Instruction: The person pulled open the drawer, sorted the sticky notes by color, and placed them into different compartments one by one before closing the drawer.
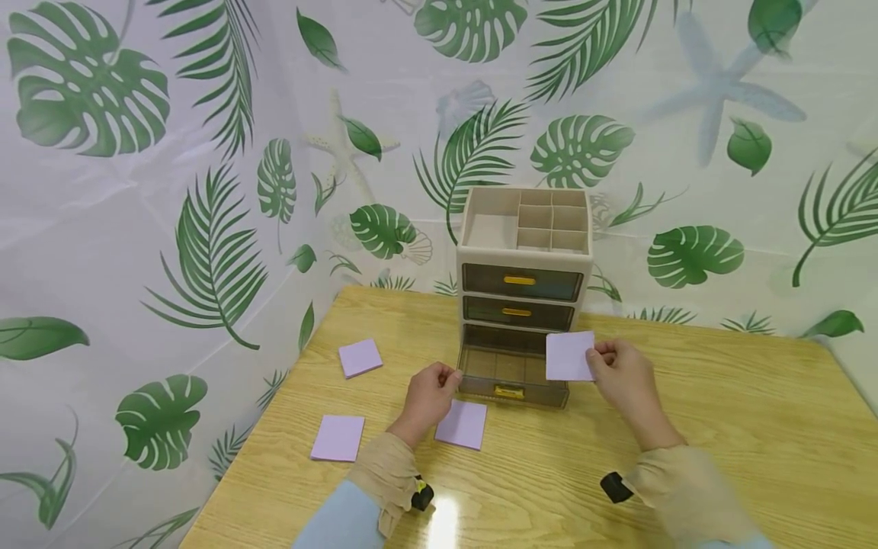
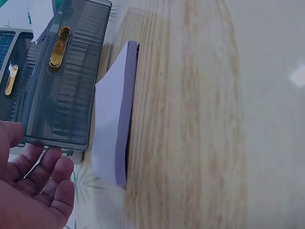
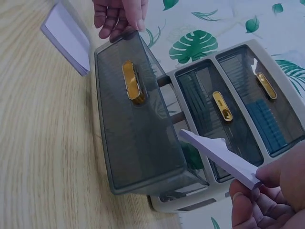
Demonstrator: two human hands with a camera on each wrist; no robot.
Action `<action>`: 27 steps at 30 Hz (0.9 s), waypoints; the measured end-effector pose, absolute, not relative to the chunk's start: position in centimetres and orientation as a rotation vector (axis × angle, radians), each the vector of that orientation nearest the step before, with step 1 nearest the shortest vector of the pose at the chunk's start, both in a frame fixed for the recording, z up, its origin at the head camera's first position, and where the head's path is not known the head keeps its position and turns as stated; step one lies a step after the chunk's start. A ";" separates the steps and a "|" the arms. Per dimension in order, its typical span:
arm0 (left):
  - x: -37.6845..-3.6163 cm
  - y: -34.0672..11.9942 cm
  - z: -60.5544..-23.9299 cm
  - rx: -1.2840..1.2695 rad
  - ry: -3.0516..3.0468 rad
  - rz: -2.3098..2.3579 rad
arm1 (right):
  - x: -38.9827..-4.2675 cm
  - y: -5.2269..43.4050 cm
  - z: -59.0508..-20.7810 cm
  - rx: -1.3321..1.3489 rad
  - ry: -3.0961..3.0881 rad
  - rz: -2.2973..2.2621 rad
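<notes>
A beige drawer organiser (image 1: 524,259) stands on the wooden table, its bottom smoky drawer (image 1: 511,374) pulled out. My left hand (image 1: 446,381) rests with relaxed fingers (image 3: 119,19) against the drawer's left front corner (image 3: 114,43). My right hand (image 1: 604,362) pinches a purple sticky-note pad (image 1: 569,356) and holds it just above the drawer's right side. In the right wrist view the pad (image 3: 219,155) is gripped by my fingers (image 3: 271,191) over the drawer (image 3: 138,119). Another pad (image 2: 114,119) lies on the table just in front of the drawer front (image 2: 62,81).
Two more purple pads (image 1: 360,357) (image 1: 338,438) lie on the table's left part, and a third (image 1: 462,424) lies before the drawer. The upper two drawers (image 1: 517,282) are closed. A leaf-print curtain (image 1: 206,191) hangs behind the table (image 1: 720,427).
</notes>
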State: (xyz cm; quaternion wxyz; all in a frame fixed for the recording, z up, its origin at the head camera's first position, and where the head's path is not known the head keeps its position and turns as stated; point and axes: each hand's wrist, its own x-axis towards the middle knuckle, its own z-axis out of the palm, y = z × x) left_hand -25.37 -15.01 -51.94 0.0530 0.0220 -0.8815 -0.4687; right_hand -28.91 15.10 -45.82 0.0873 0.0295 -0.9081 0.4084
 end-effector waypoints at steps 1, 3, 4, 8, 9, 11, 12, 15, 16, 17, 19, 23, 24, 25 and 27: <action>-25.4 -15.0 -51.9 0.070 -2.681 -1.428 | -29.0 14.9 -45.9 0.097 -2.706 1.222; -25.4 -15.0 -51.9 0.075 -2.684 -1.434 | -29.2 14.6 -46.1 0.118 -2.711 1.217; -25.4 -15.0 -51.8 0.077 -2.688 -1.434 | -29.3 14.4 -46.1 0.128 -2.713 1.212; -25.4 -15.1 -51.9 0.079 -2.698 -1.439 | -29.6 13.7 -46.4 0.169 -2.714 1.216; -25.4 -15.1 -51.9 0.080 -2.701 -1.440 | -29.7 13.5 -46.4 0.174 -2.717 1.224; -25.4 -15.1 -51.9 0.082 -2.705 -1.440 | -29.9 13.1 -46.5 0.182 -2.727 1.235; -25.4 -15.1 -51.9 0.083 -2.705 -1.440 | -29.9 13.0 -46.5 0.187 -2.735 1.237; -25.4 -15.0 -51.9 0.083 -2.703 -1.434 | -30.2 12.4 -46.6 0.197 -2.764 1.227; -25.4 -15.0 -51.9 0.082 -2.702 -1.430 | -30.2 12.2 -46.6 0.202 -2.772 1.216; -25.4 -15.1 -51.9 0.080 -2.701 -1.427 | -30.3 12.1 -46.7 0.207 -2.778 1.205; -25.5 -15.1 -52.0 0.079 -2.700 -1.418 | -30.5 11.7 -46.8 0.230 -2.784 1.181; -25.6 -15.0 -52.0 0.081 -2.699 -1.401 | -30.8 11.0 -46.9 0.265 -2.805 1.134; -25.6 -15.0 -52.0 0.082 -2.699 -1.398 | -30.8 10.8 -46.9 0.276 -2.815 1.125; -25.6 -15.0 -52.0 0.083 -2.701 -1.395 | -30.9 10.6 -46.9 0.278 -2.827 1.120; -25.5 -15.0 -52.0 0.075 -2.701 -1.386 | -30.9 10.3 -46.8 0.280 -2.852 1.128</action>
